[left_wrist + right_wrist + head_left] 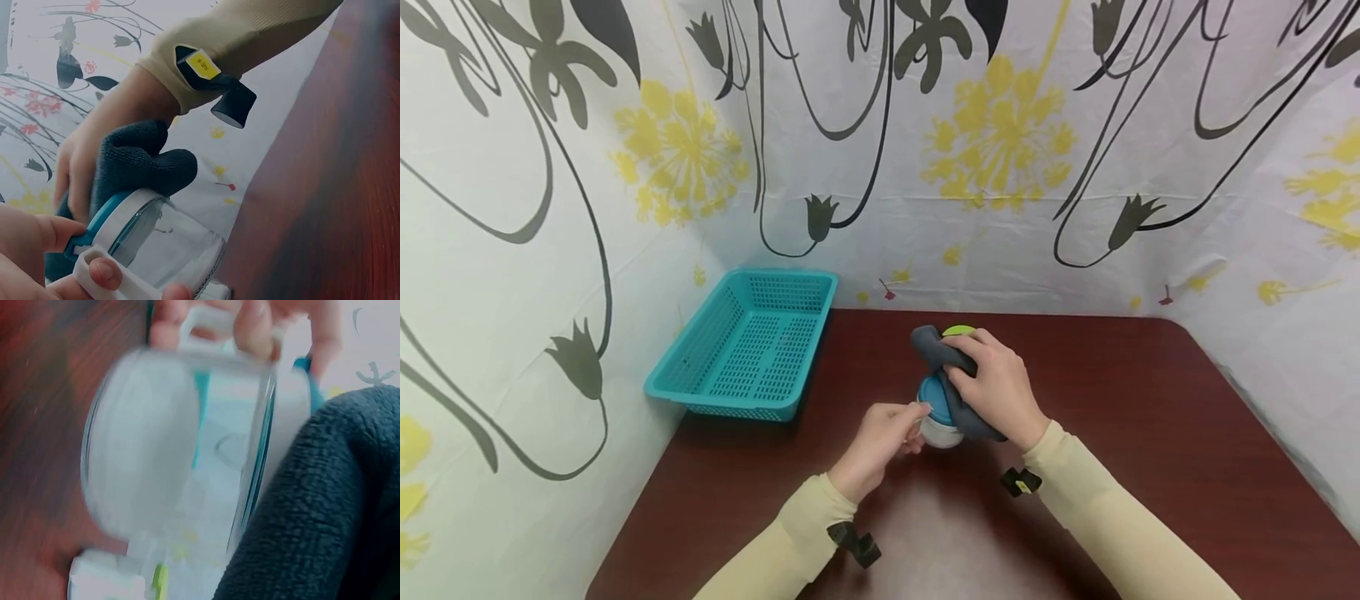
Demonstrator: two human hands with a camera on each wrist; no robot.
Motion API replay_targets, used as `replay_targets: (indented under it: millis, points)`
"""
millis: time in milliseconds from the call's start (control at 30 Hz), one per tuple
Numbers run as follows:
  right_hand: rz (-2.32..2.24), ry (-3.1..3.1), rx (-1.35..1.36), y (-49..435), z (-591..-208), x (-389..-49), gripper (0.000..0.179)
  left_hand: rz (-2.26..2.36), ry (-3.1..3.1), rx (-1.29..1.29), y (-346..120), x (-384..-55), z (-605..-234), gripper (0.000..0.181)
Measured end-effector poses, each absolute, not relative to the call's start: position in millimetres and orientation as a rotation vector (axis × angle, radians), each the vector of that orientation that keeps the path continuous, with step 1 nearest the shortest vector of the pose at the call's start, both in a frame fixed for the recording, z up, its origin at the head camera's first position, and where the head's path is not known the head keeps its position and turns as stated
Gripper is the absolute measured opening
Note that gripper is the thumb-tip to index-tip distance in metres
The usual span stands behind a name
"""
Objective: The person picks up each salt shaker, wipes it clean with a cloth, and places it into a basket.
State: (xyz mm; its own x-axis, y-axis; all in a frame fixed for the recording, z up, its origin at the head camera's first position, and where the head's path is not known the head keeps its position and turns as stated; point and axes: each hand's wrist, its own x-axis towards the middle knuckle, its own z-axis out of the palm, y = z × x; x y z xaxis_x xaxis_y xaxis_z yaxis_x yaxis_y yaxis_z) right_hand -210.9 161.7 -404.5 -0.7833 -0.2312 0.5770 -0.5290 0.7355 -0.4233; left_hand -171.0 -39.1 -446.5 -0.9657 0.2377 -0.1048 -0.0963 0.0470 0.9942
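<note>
A clear jar (942,434) with a blue lid (933,395) is at the middle of the table. My left hand (880,442) grips it by its white handle (128,281), thumb up by the lid's edge. In the left wrist view the jar looks see-through, with a white band under the lid. My right hand (997,388) holds a dark grey towel (972,417) against the lid and the jar's right side. The towel is bunched, and one end sticks out at the upper left. It hides part of the lid.
Just behind my right hand shows a lime-green lid (958,331), on a second clear container (106,578) in the right wrist view. A turquoise perforated basket (662,385) stands at the table's back left corner. Patterned cloth (880,150) hangs around the dark red table (1150,417).
</note>
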Motion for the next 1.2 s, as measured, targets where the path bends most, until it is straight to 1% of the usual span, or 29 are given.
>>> replay_targets:
  millis: [333,567,933,1033,1200]
  points:
    - [0.773,-2.451,0.680,144.2,-406.0,-186.1,0.038,2.087,2.032,0.104,-35.5,-179.1,-451.6,0.047]
    - [0.727,-2.455,0.702,142.2,-406.8,-177.1,0.039,2.081,2.043,0.106,-38.2,-181.5,-454.3,0.049]
    - [0.718,-2.407,0.588,141.4,-406.7,-190.2,0.037,1.911,2.279,0.237,-42.5,-169.6,-448.9,0.053]
    - [0.773,-2.391,0.581,146.6,-402.0,-194.8,0.037,1.910,2.333,0.235,-44.4,-165.7,-446.5,0.053]
    - [0.822,-2.399,0.531,166.3,-397.6,-204.2,0.037,1.991,2.280,0.198,-51.9,-164.6,-442.8,0.057]
